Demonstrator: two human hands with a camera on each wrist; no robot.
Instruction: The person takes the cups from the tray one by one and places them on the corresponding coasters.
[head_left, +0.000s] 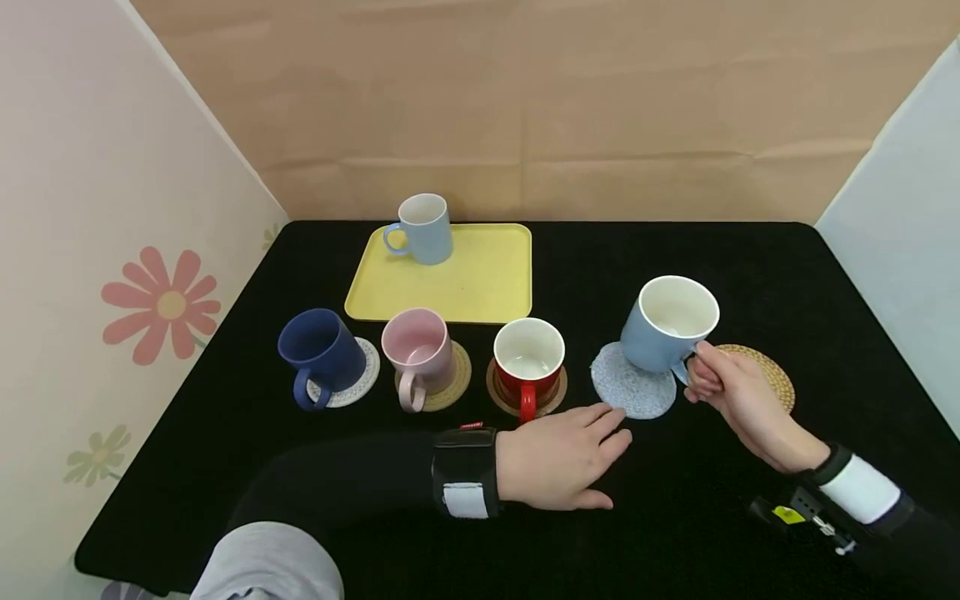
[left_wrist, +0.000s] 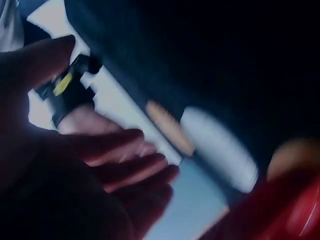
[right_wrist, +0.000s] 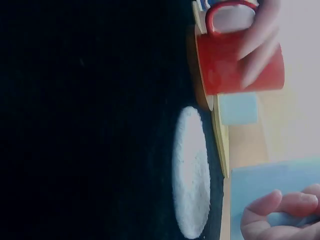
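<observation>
A light blue mug [head_left: 654, 340] with a white inside is tilted over a pale blue coaster [head_left: 633, 400]. My right hand [head_left: 738, 400] grips its handle; the right wrist view shows curled fingers at that handle, with the coaster [right_wrist: 191, 172] apart from the mug. My left hand [head_left: 562, 458] stretches out with fingers extended, fingertips near the coaster's front edge, holding nothing. Just behind it stands a red mug [head_left: 512, 385] on a brown coaster. Left-hand fingers overlap this red mug [right_wrist: 220, 62] in the right wrist view. The left wrist view is dark and blurred.
On the left, a navy mug [head_left: 322, 354] and a pink mug [head_left: 420, 354] stand on coasters. A yellow tray [head_left: 480, 283] at the back bears another light blue mug [head_left: 429, 233]. A woven coaster [head_left: 772, 375] lies behind my right hand.
</observation>
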